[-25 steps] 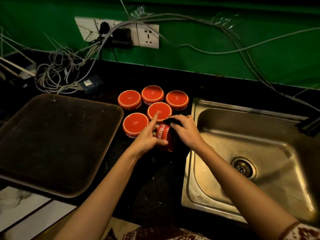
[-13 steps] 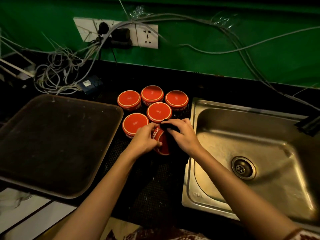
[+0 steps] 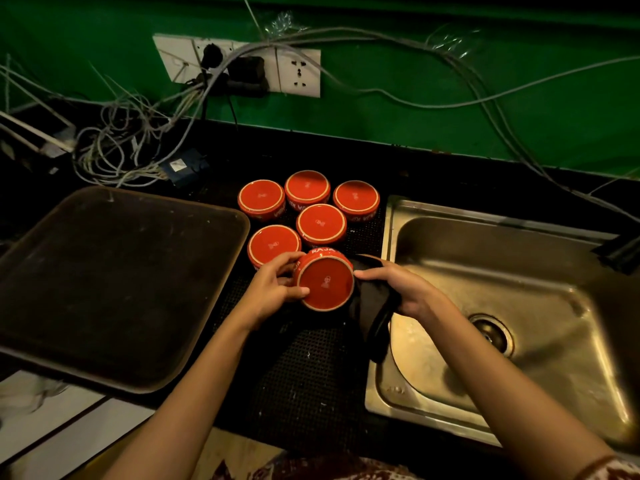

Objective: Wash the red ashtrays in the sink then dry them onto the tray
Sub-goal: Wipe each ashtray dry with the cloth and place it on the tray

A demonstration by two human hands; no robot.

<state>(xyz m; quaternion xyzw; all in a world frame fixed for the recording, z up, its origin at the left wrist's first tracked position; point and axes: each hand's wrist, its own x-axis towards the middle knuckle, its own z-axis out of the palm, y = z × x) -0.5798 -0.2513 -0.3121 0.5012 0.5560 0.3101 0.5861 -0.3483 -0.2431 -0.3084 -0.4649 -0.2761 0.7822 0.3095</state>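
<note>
1. Head view, hands: a red ashtray [image 3: 325,284] is being gripped at its left side by the left hand [image 3: 273,289], with thumb and fingers curled round its wall. It is being held tilted, base toward the camera, over the black mesh mat [image 3: 304,375].
2. A black cloth [image 3: 370,306] is being clutched by the right hand [image 3: 398,289], whose fingers are curled on it at the ashtray's right edge. The cloth's loose end is being left hanging across the left rim of the steel sink [image 3: 519,271].
3. Writing: "RAJA" in white capitals is being shown on the held ashtray's side wall. A small white mark on its base cannot be read.
4. Five more red ashtrays [image 3: 321,224] are being kept upside down on the mat, clustered just behind the held one. White lettering on their walls is only partly legible.
5. A brown tray [image 3: 104,282] is being kept left of the mat, with the sink and its drain [image 3: 491,332] to the right.
6. At the back, wall sockets [image 3: 298,72] on the green wall [image 3: 450,133] are being crossed by tangled grey cables [image 3: 121,150].
</note>
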